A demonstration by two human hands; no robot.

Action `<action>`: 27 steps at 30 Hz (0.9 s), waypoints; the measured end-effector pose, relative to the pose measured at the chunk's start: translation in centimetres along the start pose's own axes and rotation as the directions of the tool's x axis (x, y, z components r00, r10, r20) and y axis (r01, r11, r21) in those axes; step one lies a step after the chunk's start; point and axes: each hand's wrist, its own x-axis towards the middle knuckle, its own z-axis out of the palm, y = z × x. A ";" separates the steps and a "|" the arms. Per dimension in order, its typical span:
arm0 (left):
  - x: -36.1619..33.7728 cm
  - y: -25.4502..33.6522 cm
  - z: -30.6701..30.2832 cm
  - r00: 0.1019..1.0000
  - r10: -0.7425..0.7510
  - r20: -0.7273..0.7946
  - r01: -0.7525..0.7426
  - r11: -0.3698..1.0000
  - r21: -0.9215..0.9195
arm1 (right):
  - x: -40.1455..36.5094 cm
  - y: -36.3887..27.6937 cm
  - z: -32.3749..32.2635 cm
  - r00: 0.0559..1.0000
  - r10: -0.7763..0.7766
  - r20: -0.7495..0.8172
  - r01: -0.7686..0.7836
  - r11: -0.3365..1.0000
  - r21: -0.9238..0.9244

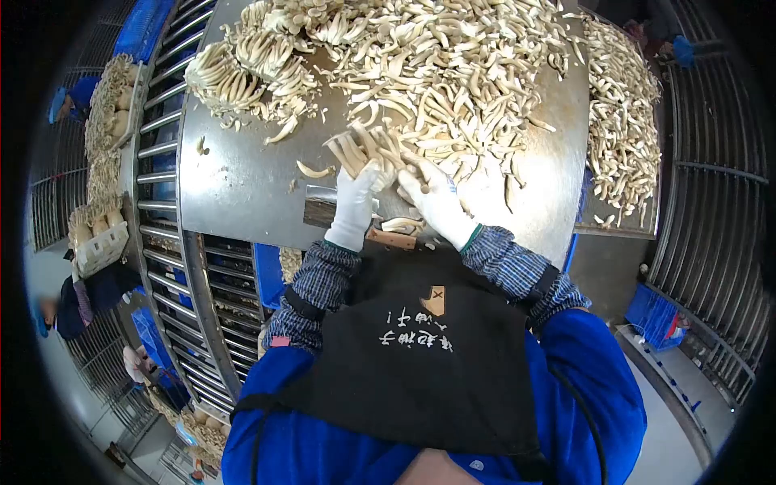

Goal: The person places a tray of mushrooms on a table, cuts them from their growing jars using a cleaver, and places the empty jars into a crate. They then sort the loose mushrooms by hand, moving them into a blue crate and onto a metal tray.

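In its white knit glove, my left hand (pixel 356 204) is closed around a small cluster of long-stemmed mushrooms (pixel 368 151) above the steel table. My right hand (pixel 436 198), gloved the same way, has its fingers bent against the right side of this cluster. Whether a single stem is pinched between them I cannot make out. Beside my left wrist lies a flat rectangular metal piece (pixel 320 206), and a brown strip (pixel 391 238) shows at the table edge. A few loose mushrooms (pixel 402 223) lie just below my hands.
Loose mushrooms (pixel 461 89) cover the far part of the steel table (pixel 242 182), with uncut clusters (pixel 242 77) at the left. Another mushroom heap (pixel 618 121) lies to the right. A roller conveyor (pixel 162 149) runs along the left; beyond it are filled crates (pixel 103 246) and other people.
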 end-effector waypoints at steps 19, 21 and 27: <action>-0.3 -2.2 -1.2 0.987 -0.158 -0.027 0.125 0.863 -0.489 | 0.0 -1.3 -1.3 0.971 0.147 -0.189 -0.055 0.905 0.421; -0.4 -1.7 -2.4 0.987 -0.155 -0.047 0.115 0.871 -0.477 | 0.2 -0.7 -2.1 0.963 0.198 -0.180 -0.096 0.884 0.457; -2.3 -2.8 -4.6 0.992 -0.065 0.104 0.094 0.950 -0.299 | -6.6 4.1 -10.3 0.823 0.172 -0.541 0.040 0.933 0.359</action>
